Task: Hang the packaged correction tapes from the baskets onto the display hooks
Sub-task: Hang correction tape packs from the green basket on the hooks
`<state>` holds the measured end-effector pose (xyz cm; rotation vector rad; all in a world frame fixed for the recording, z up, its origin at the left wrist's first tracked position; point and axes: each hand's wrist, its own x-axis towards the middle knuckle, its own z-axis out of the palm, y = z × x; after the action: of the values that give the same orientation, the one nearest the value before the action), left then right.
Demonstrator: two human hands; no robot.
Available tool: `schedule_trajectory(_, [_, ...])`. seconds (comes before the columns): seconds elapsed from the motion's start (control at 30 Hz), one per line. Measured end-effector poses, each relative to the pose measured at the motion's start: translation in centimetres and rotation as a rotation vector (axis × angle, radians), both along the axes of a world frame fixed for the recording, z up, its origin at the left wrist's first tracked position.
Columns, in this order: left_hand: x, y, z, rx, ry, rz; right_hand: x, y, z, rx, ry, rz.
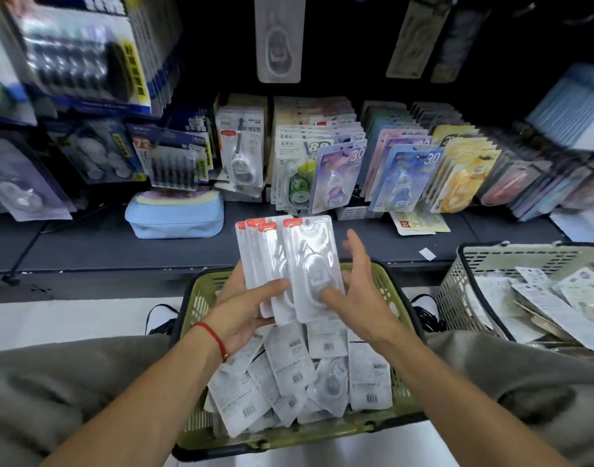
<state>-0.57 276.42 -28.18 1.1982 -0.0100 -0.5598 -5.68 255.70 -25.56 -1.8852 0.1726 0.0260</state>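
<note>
Several packs: a fanned stack of packaged correction tapes (285, 267) is held upright above the green basket (395, 299).
Left hand (245, 311): its grip is closed around the stack's lower end.
Right hand (352, 291): fingers are spread, the thumb laid on the front pack.
Green basket: more white packs (288, 379) are heaped inside.
Beige basket (484, 264): flat packs are piled in it, at the right.
Shelf (96, 244): a dark ledge is seen beyond, carrying a blue pouch (174, 217) and rows of carded stationery (342, 163).
Floor (69, 315): pale and smooth.
</note>
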Motion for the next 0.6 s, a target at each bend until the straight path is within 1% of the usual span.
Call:
schedule_trajectory(0.1, [0.6, -0.5, 2.8, -0.016, -0.105, 0.023, 1.5, 0.5, 2.3, 0.188, -0.022, -0.038])
schedule_trajectory(0.17, [1.6, -0.6, 5.3, -0.036, -0.152, 0.082, 2.7, 0.6, 4.4, 0.249, -0.053, -0.074])
schedule_trajectory(0.23, [2.8, -0.6, 8.2, -0.063, -0.214, 0.101, 4.0, 0.5, 6.8, 0.251, -0.077, -0.079])
schedule_trajectory(0.37, [4.9, 0.5, 13.6, -0.073, -0.371, 0.09, 6.6, 0.5, 12.4, 0.241, -0.104, 0.001])
schedule_trajectory(0.5, [6.7, 2.9, 16.3, -0.063, -0.484, 0.129, 9.3, 1.8, 16.2, 0.228, -0.14, 0.136])
schedule_trajectory(0.6, [8.4, 4.2, 17.5, -0.037, -0.508, 0.157, 11.7, 2.8, 17.3, 0.205, -0.186, 0.149])
